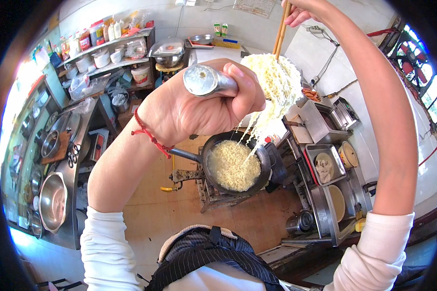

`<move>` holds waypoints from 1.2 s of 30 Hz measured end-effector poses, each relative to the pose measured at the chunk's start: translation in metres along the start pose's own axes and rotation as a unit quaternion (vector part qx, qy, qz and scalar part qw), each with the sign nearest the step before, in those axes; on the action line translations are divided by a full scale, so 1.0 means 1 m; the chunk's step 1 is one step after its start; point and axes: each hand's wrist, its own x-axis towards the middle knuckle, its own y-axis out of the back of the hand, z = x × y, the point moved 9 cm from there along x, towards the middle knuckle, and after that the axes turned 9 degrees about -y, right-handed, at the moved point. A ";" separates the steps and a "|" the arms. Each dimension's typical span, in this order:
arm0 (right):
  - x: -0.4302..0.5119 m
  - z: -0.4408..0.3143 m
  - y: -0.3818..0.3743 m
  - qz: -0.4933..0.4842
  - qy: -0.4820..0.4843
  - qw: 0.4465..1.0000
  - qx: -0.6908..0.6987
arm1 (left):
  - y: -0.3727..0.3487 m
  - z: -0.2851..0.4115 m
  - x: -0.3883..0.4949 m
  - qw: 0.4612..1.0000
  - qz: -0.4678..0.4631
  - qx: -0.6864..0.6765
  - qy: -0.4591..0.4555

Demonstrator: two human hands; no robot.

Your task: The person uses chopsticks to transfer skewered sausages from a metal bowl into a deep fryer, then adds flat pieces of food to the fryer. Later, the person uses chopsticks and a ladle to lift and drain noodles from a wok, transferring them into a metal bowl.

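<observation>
My left hand [204, 105], with a red cord bracelet at its wrist, is closed around a metal handle [209, 80]; the tool's far end is hidden behind the hand and noodles. High at the upper right, my right hand [301, 12] grips long wooden chopsticks [281, 34]. Their tips reach into a large raised mass of pale curly noodles [273, 76]. Strands hang from it down to a dark wok [265, 171]. More noodles [236, 165] lie in cloudy liquid in the wok, which stands on a metal burner stand [209, 198].
A yellow-handled gas valve [167, 189] is left of the burner. Along the left runs a steel counter with a metal basin [53, 202] and scissors [73, 154]. At right are a steel tray [325, 163] and a sink [322, 214]. Shelves [120, 63] hold bottles and bowls.
</observation>
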 end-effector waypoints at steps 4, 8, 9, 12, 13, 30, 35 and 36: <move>0.000 0.000 0.001 -0.003 0.005 1.000 0.003 | -0.001 0.000 0.001 1.000 -0.004 0.007 -0.006; -0.001 0.002 -0.001 -0.004 0.009 1.000 0.006 | -0.002 0.000 0.002 1.000 -0.003 0.027 0.011; -0.003 0.003 0.000 -0.002 0.007 1.000 0.008 | -0.001 0.001 0.003 1.000 0.001 0.025 0.014; -0.001 0.003 -0.001 -0.004 0.006 1.000 0.009 | 0.000 0.002 0.003 1.000 0.004 0.024 0.012; -0.001 0.003 -0.001 -0.003 0.002 1.000 0.009 | 0.000 0.002 0.003 1.000 0.001 0.027 0.004; 0.057 0.034 -0.022 -0.110 0.010 0.990 0.089 | 0.006 -0.001 -0.002 0.997 0.017 -0.042 0.066; 0.000 0.007 0.000 0.001 -0.018 1.000 -0.025 | 0.005 0.001 0.002 0.998 0.010 -0.042 0.035; -0.002 0.007 0.000 0.002 -0.011 1.000 -0.027 | 0.005 -0.002 0.002 0.998 0.014 -0.049 0.046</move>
